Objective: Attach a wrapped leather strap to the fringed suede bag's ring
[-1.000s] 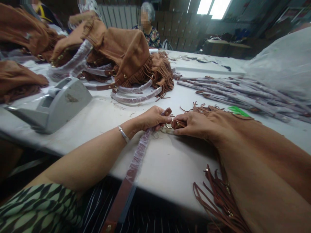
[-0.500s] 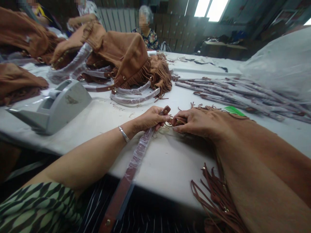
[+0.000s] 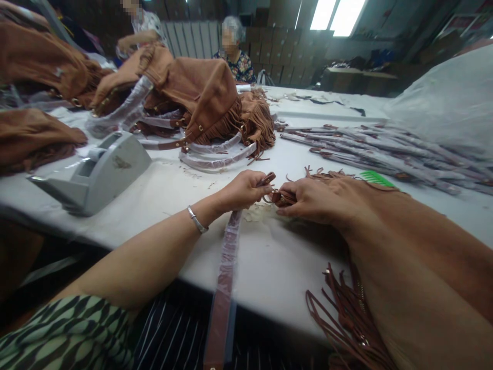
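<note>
My left hand (image 3: 246, 190) is closed on the end of a brown leather strap (image 3: 227, 252) wrapped partly in clear plastic; the strap hangs down past the table's front edge. Just right of it, my right hand (image 3: 311, 200) pinches a brown tab with a metal ring (image 3: 267, 198) on a brown suede handbag (image 3: 416, 221). The ring lies between both hands, close to the strap end; whether the strap passes through it I cannot make out. My right forearm covers much of the bag. Dark brown tassels (image 3: 342, 308) hang at the bag's near side.
A grey tape dispenser (image 3: 115, 169) stands at left, with fringed brown bags (image 3: 204, 97) behind it. Plastic-wrapped straps (image 3: 365, 149) lie in a pile at right, near a green comb (image 3: 377, 178) and a large plastic bag (image 3: 450, 97). Other people (image 3: 239, 61) sit across the white table.
The strap's lower part has swung right and hangs more upright. My left fingers have closed in around the strap end by the ring. The view has shifted slightly.
</note>
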Available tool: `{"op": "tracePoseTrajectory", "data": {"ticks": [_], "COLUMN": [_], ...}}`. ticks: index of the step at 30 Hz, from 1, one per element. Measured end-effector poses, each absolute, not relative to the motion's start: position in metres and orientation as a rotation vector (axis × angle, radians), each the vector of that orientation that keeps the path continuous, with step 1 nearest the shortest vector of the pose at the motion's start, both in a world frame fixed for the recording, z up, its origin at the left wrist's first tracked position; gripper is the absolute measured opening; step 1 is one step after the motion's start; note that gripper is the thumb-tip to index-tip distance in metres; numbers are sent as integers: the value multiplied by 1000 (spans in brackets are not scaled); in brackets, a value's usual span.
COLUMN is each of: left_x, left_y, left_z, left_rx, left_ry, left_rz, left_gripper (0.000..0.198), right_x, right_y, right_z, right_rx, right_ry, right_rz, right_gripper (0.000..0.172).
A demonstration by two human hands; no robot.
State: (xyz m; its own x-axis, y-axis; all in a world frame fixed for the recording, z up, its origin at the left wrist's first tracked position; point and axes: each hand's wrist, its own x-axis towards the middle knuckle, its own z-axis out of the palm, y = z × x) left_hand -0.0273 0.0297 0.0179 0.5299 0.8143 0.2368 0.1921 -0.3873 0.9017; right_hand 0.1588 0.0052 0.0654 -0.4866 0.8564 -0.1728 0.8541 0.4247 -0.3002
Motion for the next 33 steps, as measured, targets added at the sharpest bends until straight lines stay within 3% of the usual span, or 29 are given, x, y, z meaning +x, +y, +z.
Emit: {"op": "tracePoseTrajectory", "data": {"ticks": [6,12,17,28,33], "left_x": [-15,-16,-21,-34,-17], "left_y": [27,27,29,28,19], "left_z": [14,11,14,22,20], "left_rx": [1373,1181,1189,1622,1429], "left_ry": [907,765,698,709,831], "left_rz": [1169,1077,933,606,916], "left_gripper": [14,20,23,28,18], "right_x": [154,159,163,162,160], "right_y": [6,5,3,-1,-4], "right_z": [52,60,71,77,84], "right_rx": [-1608,-1477,-1476,-1450,-1559], "right_ry": [-2287,-2267,-2299,-2643,-2528], "right_rz": [505,643,826,800,748], "right_gripper": [29,26,30,21,22]}}
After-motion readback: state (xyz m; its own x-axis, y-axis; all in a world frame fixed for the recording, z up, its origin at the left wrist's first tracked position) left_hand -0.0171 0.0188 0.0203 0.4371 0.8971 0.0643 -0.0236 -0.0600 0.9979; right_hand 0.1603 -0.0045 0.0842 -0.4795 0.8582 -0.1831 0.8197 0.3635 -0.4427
